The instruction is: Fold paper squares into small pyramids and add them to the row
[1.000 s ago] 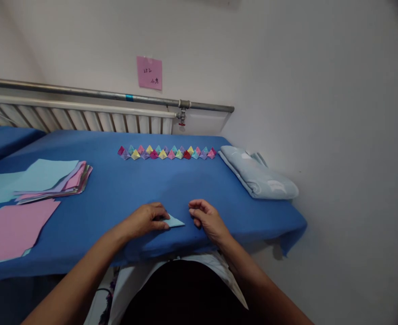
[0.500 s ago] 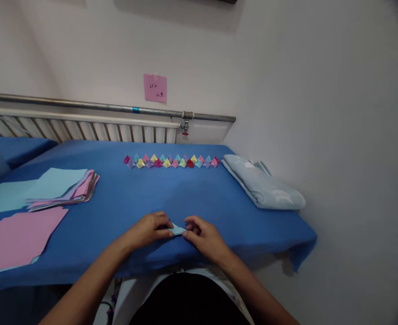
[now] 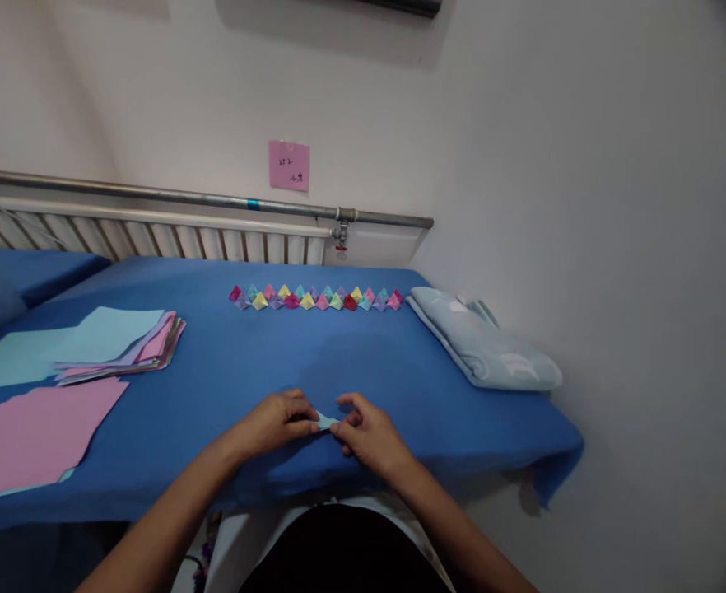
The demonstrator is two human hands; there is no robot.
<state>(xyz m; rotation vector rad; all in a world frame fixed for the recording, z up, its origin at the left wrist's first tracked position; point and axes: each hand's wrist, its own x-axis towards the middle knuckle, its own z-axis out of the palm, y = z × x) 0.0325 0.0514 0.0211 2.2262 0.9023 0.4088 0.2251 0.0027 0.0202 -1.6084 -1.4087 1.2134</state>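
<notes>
A small light-blue folded paper (image 3: 324, 422) lies between my hands near the front edge of the blue-covered table (image 3: 245, 354). My left hand (image 3: 286, 418) pinches its left side, the fingers covering much of it. On the right, my right hand (image 3: 366, 432) has its thumb and a fingertip at the paper's right corner, with the index finger lifted and bent above. Beyond them, two rows of small folded paper pieces (image 3: 306, 301) in pink, yellow, purple, blue and red run across the far part of the cloth.
At the left lie a stack of coloured paper sheets (image 3: 113, 333) and pink sheets (image 3: 42, 436). A folded pale-blue blanket (image 3: 486, 342) rests at the right by the wall. Behind the table are a radiator (image 3: 215, 240) and a metal pipe (image 3: 153, 194); a pink note (image 3: 289, 165) hangs above.
The right index finger and thumb have shifted slightly at the paper's right corner, which is now more covered. The whole view has moved a little; the left hand keeps its hold.
</notes>
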